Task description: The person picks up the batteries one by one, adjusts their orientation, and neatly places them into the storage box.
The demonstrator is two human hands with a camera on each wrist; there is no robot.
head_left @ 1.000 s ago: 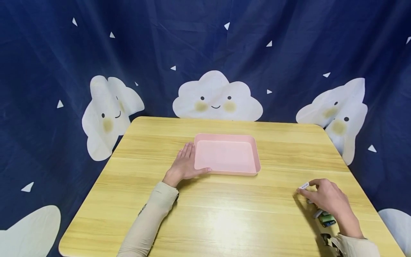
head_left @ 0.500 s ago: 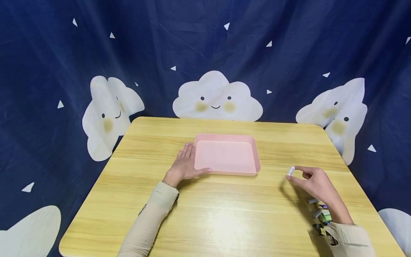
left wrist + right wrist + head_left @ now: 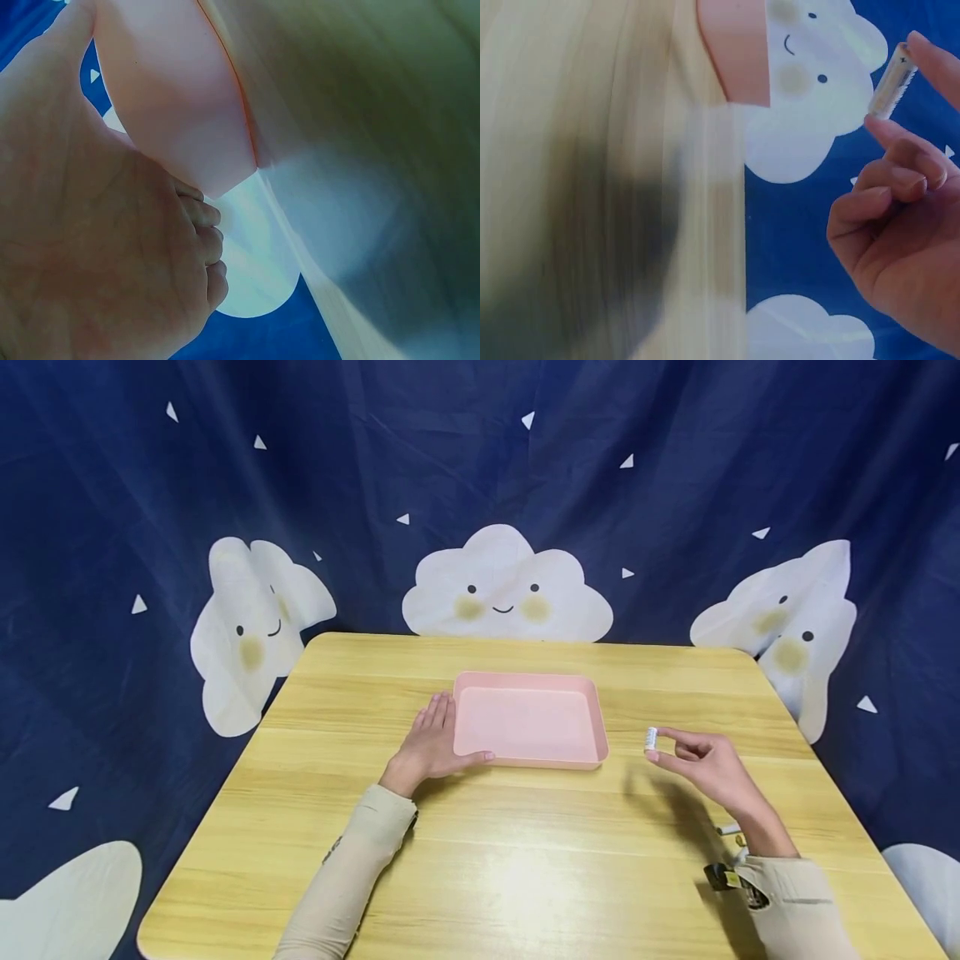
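Note:
A white battery (image 3: 650, 739) with a plus mark near one end is pinched between the thumb and index finger of my right hand (image 3: 716, 768), above the table to the right of the pink tray (image 3: 525, 727). In the right wrist view the battery (image 3: 892, 81) is held by its two ends, while the other fingers curl toward the palm. My left hand (image 3: 431, 750) touches the tray's left side with straight fingers, its thumb along the front edge. The left wrist view shows this hand (image 3: 112, 217) beside the tray's wall (image 3: 180, 90).
Several small batteries (image 3: 728, 829) lie on the wooden table (image 3: 585, 860) near my right wrist, mostly hidden by it. A dark blue curtain (image 3: 480, 460) with white clouds hangs behind the table.
My right hand has carried the battery leftward and away from me, closer to the tray, and turned it more upright. The left hand and the tray stay in place.

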